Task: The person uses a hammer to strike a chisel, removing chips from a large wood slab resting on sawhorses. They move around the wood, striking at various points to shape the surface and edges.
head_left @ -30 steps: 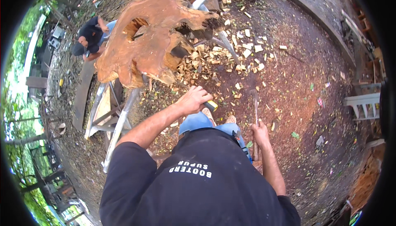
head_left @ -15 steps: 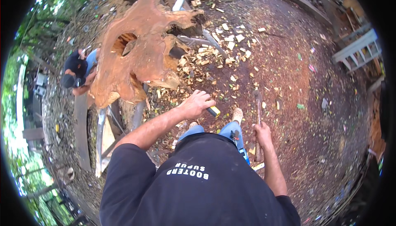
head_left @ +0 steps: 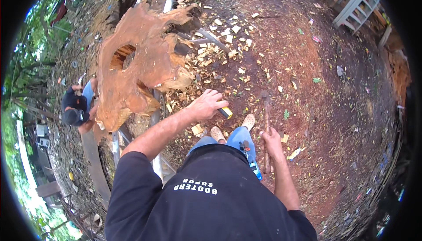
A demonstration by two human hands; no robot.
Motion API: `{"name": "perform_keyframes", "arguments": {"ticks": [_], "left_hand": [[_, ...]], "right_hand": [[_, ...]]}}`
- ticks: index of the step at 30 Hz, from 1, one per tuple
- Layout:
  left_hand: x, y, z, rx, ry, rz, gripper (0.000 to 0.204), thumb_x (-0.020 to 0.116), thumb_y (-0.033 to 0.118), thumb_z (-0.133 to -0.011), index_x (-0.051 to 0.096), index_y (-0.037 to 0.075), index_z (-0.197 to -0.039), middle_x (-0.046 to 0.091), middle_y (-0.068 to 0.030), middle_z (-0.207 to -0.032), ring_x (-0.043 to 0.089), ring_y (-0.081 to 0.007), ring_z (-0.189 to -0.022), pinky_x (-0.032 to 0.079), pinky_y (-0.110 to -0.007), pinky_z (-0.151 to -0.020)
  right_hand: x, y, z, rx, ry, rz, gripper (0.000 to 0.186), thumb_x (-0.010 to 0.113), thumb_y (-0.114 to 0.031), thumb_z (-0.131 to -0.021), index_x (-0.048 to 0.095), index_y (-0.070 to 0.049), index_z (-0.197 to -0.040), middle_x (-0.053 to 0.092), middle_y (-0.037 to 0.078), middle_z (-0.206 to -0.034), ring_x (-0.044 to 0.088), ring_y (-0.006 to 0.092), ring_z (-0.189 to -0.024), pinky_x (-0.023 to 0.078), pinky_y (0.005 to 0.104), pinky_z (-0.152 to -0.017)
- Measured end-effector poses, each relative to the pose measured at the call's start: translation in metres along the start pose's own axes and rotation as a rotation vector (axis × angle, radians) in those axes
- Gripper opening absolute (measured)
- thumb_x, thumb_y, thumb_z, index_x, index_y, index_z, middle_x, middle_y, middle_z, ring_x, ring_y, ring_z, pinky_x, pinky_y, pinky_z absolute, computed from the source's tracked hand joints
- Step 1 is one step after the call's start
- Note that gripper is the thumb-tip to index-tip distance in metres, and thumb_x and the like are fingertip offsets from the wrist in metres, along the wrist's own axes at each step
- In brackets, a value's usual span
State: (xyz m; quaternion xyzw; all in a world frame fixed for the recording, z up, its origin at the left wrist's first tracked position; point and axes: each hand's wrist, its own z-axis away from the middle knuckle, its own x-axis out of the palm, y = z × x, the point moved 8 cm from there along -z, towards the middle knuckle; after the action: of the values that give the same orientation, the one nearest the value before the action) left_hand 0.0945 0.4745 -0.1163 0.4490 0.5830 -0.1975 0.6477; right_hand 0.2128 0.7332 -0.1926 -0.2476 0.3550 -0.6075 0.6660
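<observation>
A yellow-and-black tool (head_left: pixel 225 112) was gripped in the left hand (head_left: pixel 206 105), on the side toward the slab (head_left: pixel 138 76), which was propped on legs (head_left: pixel 214 41). A long-handled tool (head_left: pixel 267 114) was held in the right hand (head_left: pixel 271 142), wrapped around it, well apart from the slab. Chips (head_left: pixel 236 29) were strewn over the ground (head_left: pixel 327 140); another person (head_left: pixel 77 104) was seen beside the slab.

White lettering (head_left: pixel 195 188), 2 lines, upside down on black shirt (head_left: pixel 206 212).
</observation>
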Motion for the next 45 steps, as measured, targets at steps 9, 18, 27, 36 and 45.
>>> {"name": "perform_keyframes", "arguments": {"ticks": [9, 18, 27, 36, 45], "left_hand": [[0.001, -0.001, 0.007, 0.040, -0.043, 0.011, 0.038, 0.075, 0.010, -0.070, 0.059, 0.015, -0.104, 0.055, -0.0045, -0.093, 0.055, -0.0268, -0.096, 0.043, -0.042, -0.083], [0.002, -0.024, -0.004, -0.219, -0.126, 0.104, 0.030, 0.072, 0.010, -0.068, 0.055, 0.008, -0.092, 0.063, -0.0127, -0.081, 0.064, -0.0356, -0.084, 0.048, -0.047, -0.078], [0.009, -0.032, -0.009, -0.093, -0.056, 0.100, 0.024, 0.075, 0.023, -0.085, 0.056, 0.007, -0.083, 0.061, -0.0101, -0.067, 0.064, -0.0335, -0.068, 0.049, -0.046, -0.066], [-0.005, -0.025, -0.011, -0.015, 0.052, 0.097, 0.029, 0.075, 0.021, -0.085, 0.052, 0.009, -0.072, 0.055, -0.0080, -0.062, 0.058, -0.0297, -0.059, 0.046, -0.042, -0.060], [-0.002, -0.031, 0.001, -0.013, 0.040, 0.039, 0.031, 0.073, 0.021, -0.086, 0.050, 0.011, -0.068, 0.052, -0.0062, -0.059, 0.056, -0.0288, -0.058, 0.043, -0.042, -0.058]], "right_hand": [[0.027, -0.013, 0.037, -0.032, 0.000, -0.040, 0.023, 0.065, -0.020, -0.091, 0.056, -0.001, -0.100, 0.057, 0.004, -0.064, 0.056, 0.0131, -0.044, 0.044, 0.0303, -0.039], [0.023, -0.063, 0.068, -0.697, 0.107, -0.202, 0.023, 0.071, -0.020, -0.088, 0.056, -0.003, -0.093, 0.062, 0.003, -0.070, 0.064, 0.0127, -0.061, 0.049, 0.0288, -0.052], [0.085, -0.030, 0.026, -0.427, -0.322, -0.574, 0.017, 0.075, -0.009, -0.082, 0.059, -0.004, -0.082, 0.066, 0.005, -0.082, 0.067, 0.0145, -0.081, 0.054, 0.0310, -0.069], [0.138, -0.045, 0.036, -0.822, -0.040, -0.098, 0.013, 0.069, -0.010, -0.074, 0.059, -0.006, -0.069, 0.060, 0.009, -0.060, 0.063, 0.0248, -0.054, 0.049, 0.0348, -0.059], [0.131, -0.033, 0.041, -0.878, 0.049, 0.010, 0.018, 0.072, -0.007, -0.068, 0.055, -0.007, -0.072, 0.059, 0.008, -0.063, 0.059, 0.0256, -0.055, 0.045, 0.0375, -0.052]]}}
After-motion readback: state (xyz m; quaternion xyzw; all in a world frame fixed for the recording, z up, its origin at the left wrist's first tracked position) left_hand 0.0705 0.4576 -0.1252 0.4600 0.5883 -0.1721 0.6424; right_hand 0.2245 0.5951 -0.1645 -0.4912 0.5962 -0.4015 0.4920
